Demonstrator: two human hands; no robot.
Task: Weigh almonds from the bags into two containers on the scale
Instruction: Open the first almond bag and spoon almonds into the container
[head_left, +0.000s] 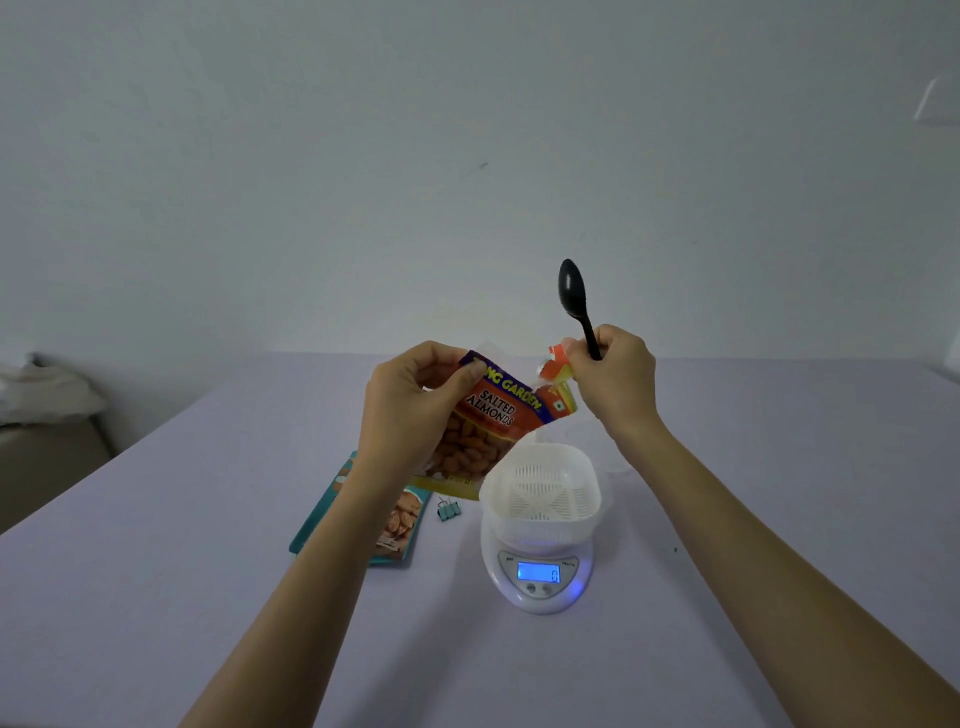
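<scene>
Two grips occupied above bench (753, 519). Almond bag (488, 431) clamped at upper edge by left grip (415, 400); spoon (574, 296) held and bag's torn corner pinched by right grip (618, 379). Bag's long axis slanted, mouth up. Container (540, 493) seated on scale (537, 577), below bag's right, nearer right grip.

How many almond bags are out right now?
2. One red bag, held between left hand and right hand; one teal bag flat on the table, left of the scale.

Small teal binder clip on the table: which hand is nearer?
Left. The left hand hovers up-left of the small teal binder clip; the right hand is farther, up and right.
</scene>
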